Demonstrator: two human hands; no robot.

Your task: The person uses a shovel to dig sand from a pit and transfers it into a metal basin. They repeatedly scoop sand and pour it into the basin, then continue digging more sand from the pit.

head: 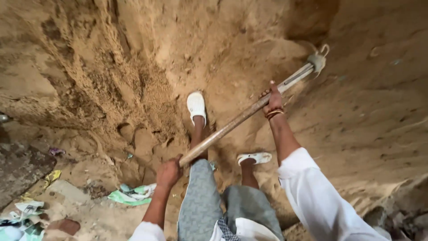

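We are looking down at a steep bank of loose tan sand [111, 67] that fills most of the view and slopes into a trampled hollow at our feet. Our legs in grey patterned trousers [200, 196] stand in that hollow, with the white slip-on shoe [196, 106] of one foot planted ahead on the slope and the other white shoe [254, 158] set back and turned sideways.

Across the middle runs the long wooden handle of a digging tool [232, 125], slanting from lower left to upper right. Its grey metal head [317, 60] is at the far upper end, against the sand of the bank, well beyond both hands.

Our right hand [273, 99], on an arm in a white sleeve [312, 192] with orange and gold bangles [273, 113] at the wrist, is closed around the handle about two thirds of the way up, nearer the head. Our left hand [168, 172] is clamped on the butt end of the handle, low and close to our left knee, so the shaft passes between the two fists over our forward leg.

At lower left, scraps of green and white litter [131, 194] lie on the ground just beside the left hand.
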